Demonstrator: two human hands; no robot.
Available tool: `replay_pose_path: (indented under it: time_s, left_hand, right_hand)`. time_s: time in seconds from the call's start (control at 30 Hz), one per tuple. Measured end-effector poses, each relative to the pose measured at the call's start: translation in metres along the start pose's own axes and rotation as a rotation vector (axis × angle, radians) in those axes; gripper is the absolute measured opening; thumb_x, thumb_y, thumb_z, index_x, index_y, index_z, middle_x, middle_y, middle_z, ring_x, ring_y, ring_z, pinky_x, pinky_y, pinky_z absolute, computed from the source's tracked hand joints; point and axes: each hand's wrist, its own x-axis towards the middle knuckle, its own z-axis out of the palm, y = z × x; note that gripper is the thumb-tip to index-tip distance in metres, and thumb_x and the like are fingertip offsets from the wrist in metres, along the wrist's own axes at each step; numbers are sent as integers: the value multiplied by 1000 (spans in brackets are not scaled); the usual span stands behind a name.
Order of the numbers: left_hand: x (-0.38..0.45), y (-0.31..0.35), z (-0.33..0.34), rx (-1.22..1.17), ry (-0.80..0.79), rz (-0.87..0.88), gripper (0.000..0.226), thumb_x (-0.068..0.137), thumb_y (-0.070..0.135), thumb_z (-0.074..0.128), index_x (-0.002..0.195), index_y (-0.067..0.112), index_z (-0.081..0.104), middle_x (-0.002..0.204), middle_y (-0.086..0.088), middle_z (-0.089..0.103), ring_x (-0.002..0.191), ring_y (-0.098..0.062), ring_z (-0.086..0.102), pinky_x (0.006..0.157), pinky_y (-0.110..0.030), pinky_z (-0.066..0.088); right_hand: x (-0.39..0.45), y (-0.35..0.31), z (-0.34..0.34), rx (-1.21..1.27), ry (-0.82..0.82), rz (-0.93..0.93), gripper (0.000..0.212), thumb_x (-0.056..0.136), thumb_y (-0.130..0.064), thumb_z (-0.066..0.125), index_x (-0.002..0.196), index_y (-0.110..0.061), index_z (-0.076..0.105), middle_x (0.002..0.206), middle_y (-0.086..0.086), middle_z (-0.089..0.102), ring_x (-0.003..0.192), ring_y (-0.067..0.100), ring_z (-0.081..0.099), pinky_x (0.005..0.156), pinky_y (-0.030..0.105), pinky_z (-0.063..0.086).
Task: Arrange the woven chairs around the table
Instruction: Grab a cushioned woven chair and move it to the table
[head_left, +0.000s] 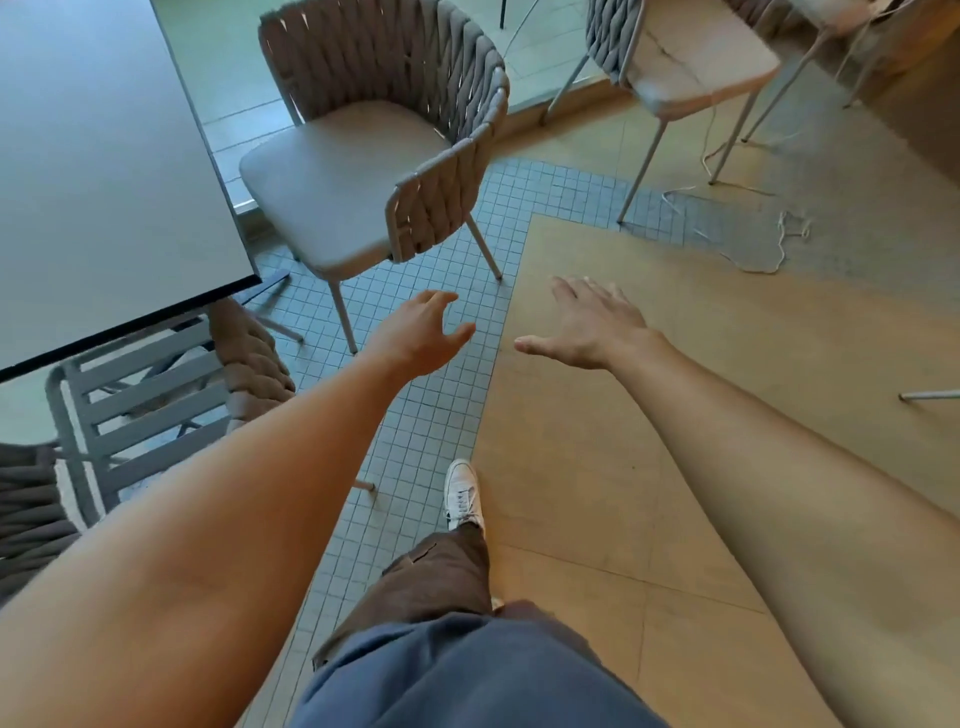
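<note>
The biggest thing I see is the grey table (104, 156), filling the upper left, its dark-edged corner pointing toward the middle of the view. Just off that corner stands a woven chair (374, 156) with a pale seat cushion, its braided back curving round the far and right sides, its thin metal legs on the small-tiled floor (415, 441). The seat's left edge sits close beside the table edge; I cannot tell whether they touch. A second woven chair (685, 57) stands well apart at the upper right, on the tan floor panel. A third one (249, 358) is tucked partly under the table's near edge at lower left, only its braided arm showing, beside a slatted grey frame (140, 395).

Both my arms reach forward over the floor. My left hand (421, 332) is spread, fingers curved and thumb apart, holding nothing, short of the nearest chair's front right leg. My right hand (587, 327) is flat and wide open, palm down, empty too, hovering over the tan panel.

Below, a white shoe (462, 493) steps on the tile beside the panel's edge. A thin white cord (753, 254) lies loose on the floor near the far chair.
</note>
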Motion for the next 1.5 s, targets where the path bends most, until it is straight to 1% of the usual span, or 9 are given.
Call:
replay_pose_path:
  time_s: [0.1,0.47,0.63,0.83,0.97,1.13,1.3,1.37,1.5]
  left_hand:
    - [41,4,-18,24,-33,-8,70,97,61,49,153,20,39,159,-6,39,142,-26,41,112,-54,41]
    - [157,19,-63,14,63,-44,63,98,57,52,149,20,46,154,-5,47,136,-23,49,105,-52,48]
    - [216,30,-73,11,109,-110,55,96,55,55,141,22,53,144,-3,55,124,-21,56,97,-48,54]
    - [277,57,-72,-14,187,-257,53,94,55,55,137,24,56,139,-2,58,120,-21,58,92,-39,50]
    - [311,76,-65,-43,221,-360,59,94,56,54,144,25,50,146,1,53,129,-20,53,98,-45,49]
    - [338,86,-57,-60,212,-440,58,95,52,57,145,23,49,147,0,52,129,-21,54,101,-47,49]
    - [369,77,-48,-65,234,-492,57,92,49,61,140,20,52,142,-2,55,126,-24,55,100,-45,49]
    - [382,70,-43,-47,237,-502,58,91,47,63,140,18,52,141,-5,55,126,-27,55,102,-45,46]
    - [419,47,-37,-2,209,-531,70,91,47,63,149,13,43,157,-10,41,140,-30,42,116,-44,32]
  right_hand:
    - [40,9,-24,0,-1,25,115,78,-89,49,163,-17,18,169,7,25,156,27,19,126,52,13]
    - [172,38,-77,5,14,-74,122,73,-94,47,163,-18,15,170,6,21,157,26,17,125,54,13]
    - [241,67,-95,-23,18,-140,123,72,-94,49,163,-18,15,170,6,22,156,27,16,126,54,14]
    - [316,102,-123,-62,-15,-292,124,74,-93,48,164,-16,10,171,7,19,157,28,14,126,55,12]
    - [359,124,-142,-105,-12,-408,125,75,-91,51,164,-15,8,171,7,16,157,28,12,126,55,11]
    - [407,138,-157,-158,-40,-500,124,77,-88,52,164,-13,5,172,9,12,158,28,9,126,55,10]
    - [458,127,-157,-218,-67,-617,125,77,-87,54,164,-12,5,171,10,14,158,28,11,126,55,11]
    - [477,120,-156,-231,-76,-649,125,77,-87,55,164,-12,4,172,10,13,158,28,10,126,55,11]
    - [518,105,-154,-255,-87,-710,123,77,-85,59,164,-14,7,172,11,11,158,31,9,127,55,11]
